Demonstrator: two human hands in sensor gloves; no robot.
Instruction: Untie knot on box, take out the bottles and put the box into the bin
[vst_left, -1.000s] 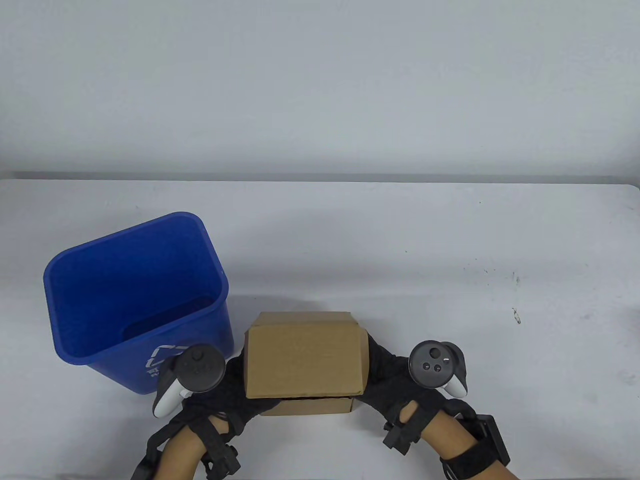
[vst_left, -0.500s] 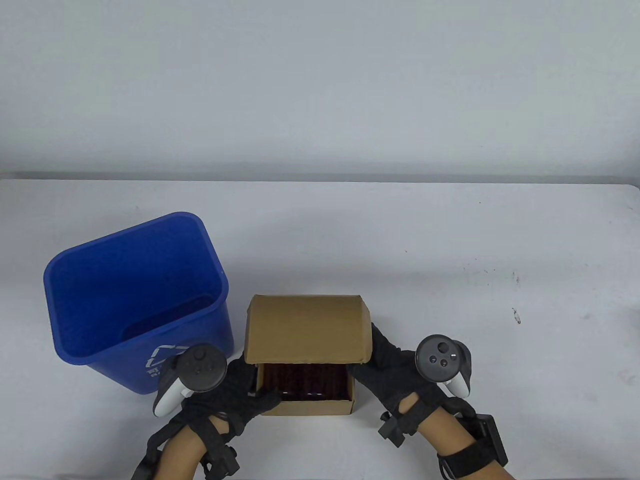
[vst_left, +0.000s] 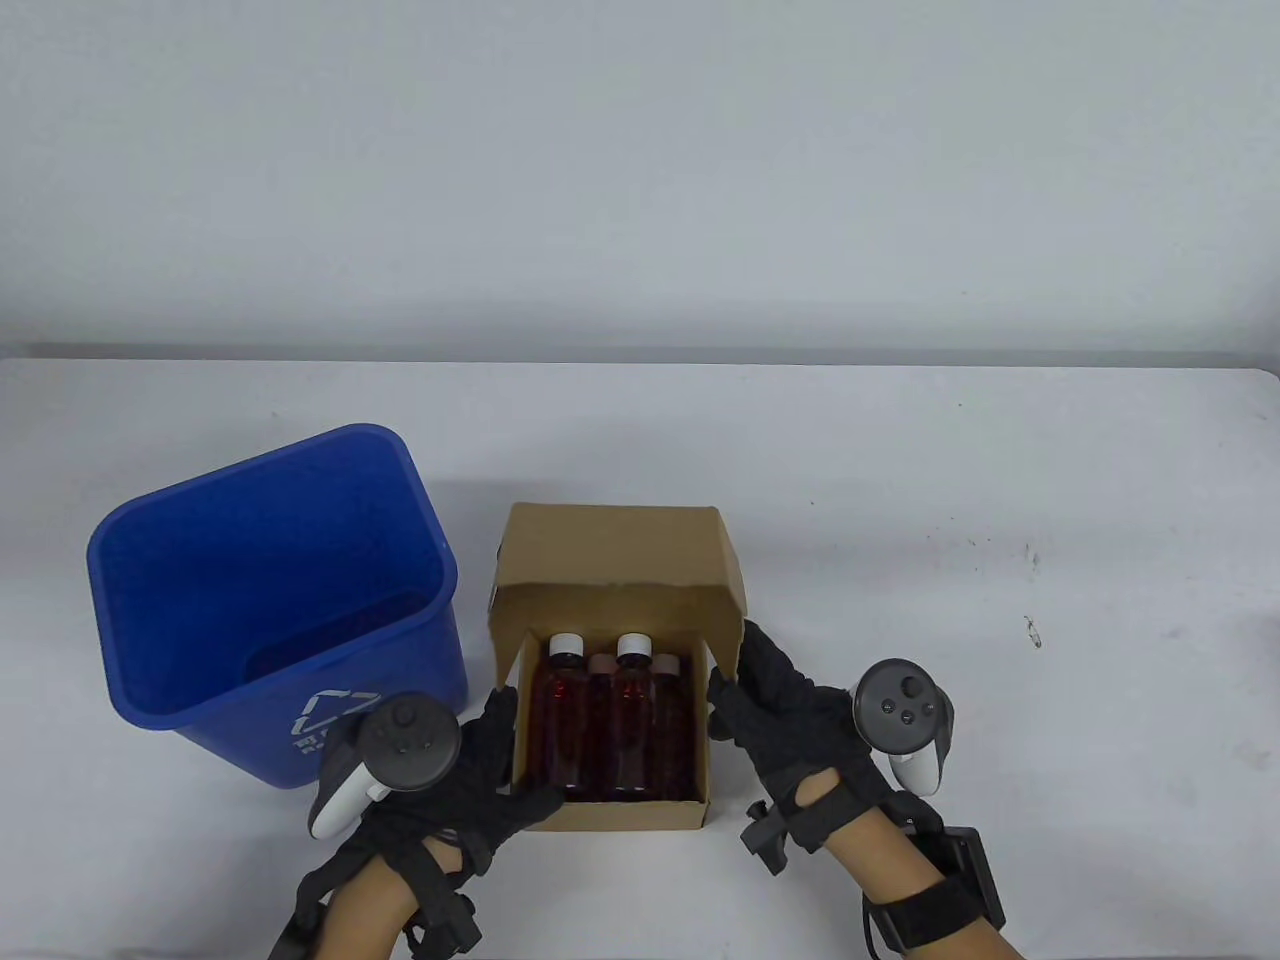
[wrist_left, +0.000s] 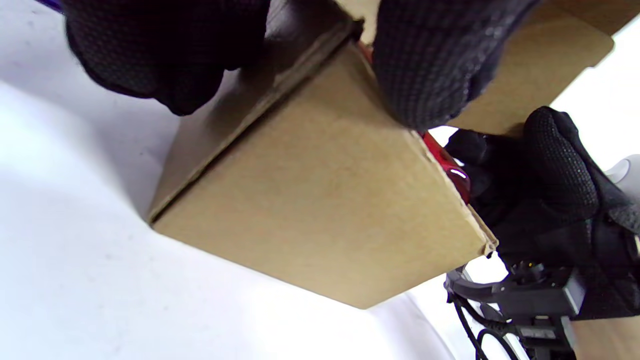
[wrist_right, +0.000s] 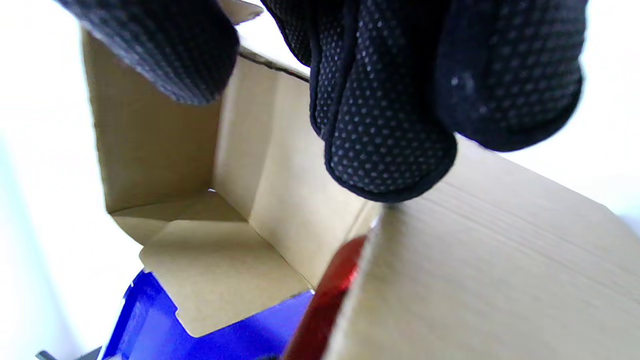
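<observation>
Open box of bottles held at both sides near the table's front edge.

Nearest, the left hand (vst_left: 470, 790) grips the box's front-left corner, thumb hooked over the front wall and fingers curled against the left side; the right hand (vst_left: 790, 720) sits at the right wall, fingers curled at its top edge, though whether they truly pinch it is hard to judge from the close wrist view. The cardboard box (vst_left: 625, 812) rests on the white table (vst_left: 900, 600), near the middle of the front edge, its lid (vst_left: 610, 555) swung up toward the far edge. Inside lie dark red bottles (vst_left: 610, 725), long axes running front to far, white caps pointing at the far edge. Beyond and left stands the blue bin (vst_left: 270, 600), mouth up, just beside the box.
</observation>
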